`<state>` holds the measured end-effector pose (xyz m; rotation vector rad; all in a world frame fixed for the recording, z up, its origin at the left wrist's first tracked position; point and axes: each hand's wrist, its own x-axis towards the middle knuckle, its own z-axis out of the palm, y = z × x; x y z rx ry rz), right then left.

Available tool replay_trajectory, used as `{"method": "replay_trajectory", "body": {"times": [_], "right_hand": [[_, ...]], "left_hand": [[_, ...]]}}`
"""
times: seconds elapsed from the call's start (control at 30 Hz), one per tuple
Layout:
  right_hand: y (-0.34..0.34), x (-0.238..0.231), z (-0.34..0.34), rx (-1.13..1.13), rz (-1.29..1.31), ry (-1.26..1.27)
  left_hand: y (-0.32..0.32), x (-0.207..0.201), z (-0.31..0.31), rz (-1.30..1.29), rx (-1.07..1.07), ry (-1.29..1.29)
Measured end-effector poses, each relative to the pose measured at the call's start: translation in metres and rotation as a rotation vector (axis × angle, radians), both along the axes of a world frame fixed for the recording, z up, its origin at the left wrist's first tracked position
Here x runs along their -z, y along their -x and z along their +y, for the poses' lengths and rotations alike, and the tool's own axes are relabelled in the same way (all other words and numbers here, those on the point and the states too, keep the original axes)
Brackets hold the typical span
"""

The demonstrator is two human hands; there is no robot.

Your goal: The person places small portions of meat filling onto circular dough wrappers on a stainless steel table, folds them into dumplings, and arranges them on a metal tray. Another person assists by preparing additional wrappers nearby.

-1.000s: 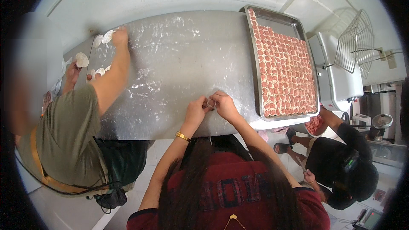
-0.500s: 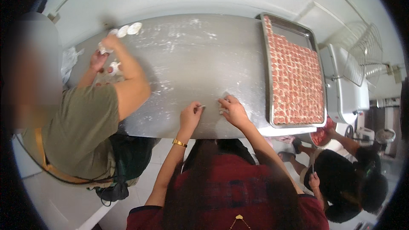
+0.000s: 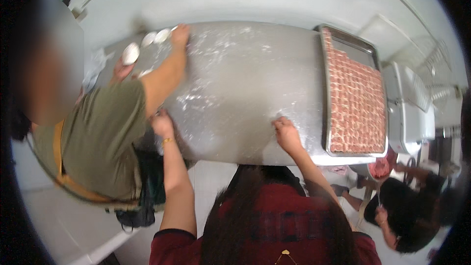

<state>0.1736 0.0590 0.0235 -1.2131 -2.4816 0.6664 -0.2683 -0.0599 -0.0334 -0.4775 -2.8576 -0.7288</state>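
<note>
My left hand is at the left part of the metal table, close by a co-worker's elbow; its fingers are blurred and partly hidden. My right hand rests low over the table's front right portion, fingers bent together around something small and pale that I cannot make out. Flour streaks the steel table. To the right of my right hand lies a large metal tray, mostly covered with tight rows of small pink-and-white pieces.
On the left, a co-worker in an olive shirt holds a white dough round and reaches toward more rounds at the far edge. A white machine stands right of the tray. Another person sits by a bowl of red meat.
My left hand has swung left, away from my right hand. The co-worker's arm has stretched toward the far rounds. The whole view has shifted slightly.
</note>
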Motion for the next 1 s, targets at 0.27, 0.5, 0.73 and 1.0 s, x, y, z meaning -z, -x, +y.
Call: {"method": "replay_trajectory", "body": {"times": [0.27, 0.5, 0.73, 1.0], "right_hand": [[-0.042, -0.017, 0.034, 0.192, 0.259, 0.202], [-0.172, -0.073, 0.193, 0.464, 0.438, 0.010], [-0.238, -0.065, 0.394, 0.548, 0.198, -0.068], [-0.211, 0.004, 0.476, 0.386, -0.066, 0.022]], "left_hand": [[0.119, 0.082, 0.016, -0.112, 0.127, -0.429], [0.010, 0.033, -0.013, -0.606, -0.041, -0.975], [-0.189, -0.011, -0.005, -0.640, 0.012, -0.803], [-0.302, -0.006, 0.011, -0.624, 0.099, -0.617]]}}
